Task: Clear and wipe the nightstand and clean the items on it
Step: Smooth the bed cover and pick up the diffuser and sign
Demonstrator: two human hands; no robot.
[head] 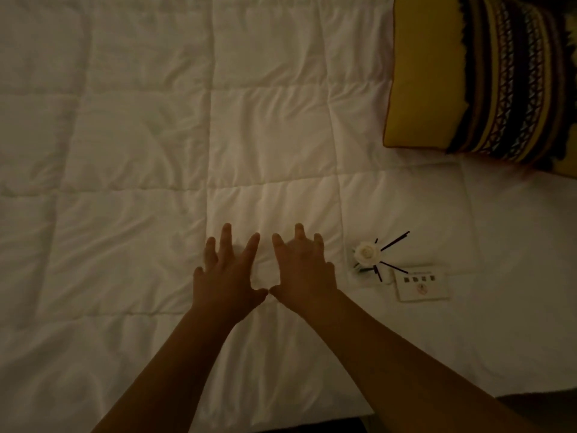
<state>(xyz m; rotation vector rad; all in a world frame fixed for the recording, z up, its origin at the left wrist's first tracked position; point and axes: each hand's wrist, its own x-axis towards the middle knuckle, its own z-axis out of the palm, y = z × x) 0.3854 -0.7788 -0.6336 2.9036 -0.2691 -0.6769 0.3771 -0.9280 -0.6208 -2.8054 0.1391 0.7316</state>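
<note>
Step in hand: we judge this to be a pause between trips, since both hands are over the bed and neither carries anything; the nightstand itself is not in view.
Left hand: our left hand [229, 270] is spread wide, palm down over the white quilt [140, 135], fingers straight and apart, holding nothing; we cannot tell whether it touches the fabric.
Right hand: our right hand [304, 270] is spread the same way just beside the left, thumbs nearly meeting, also holding nothing.
Doing it well: we should set cleared items down flat on the quilt and apart from one another, since soft bedding lets upright things tip; the next item belongs in the bare stretch under our hands, clear of what already lies there.
Reed diffuser: a small reed diffuser with a white rose [365, 253] sits on the bed just to the right of our right hand, with thin dark sticks fanning out; its base is small and hard to make out in the dim light, so it looks easy to topple.
Card: a small white card [421, 287] with printed squares lies flat beside the diffuser, one stick reaching over its corner.
Pillow: a yellow patterned pillow [468, 73] rests at the far right, well apart from the items.
</note>
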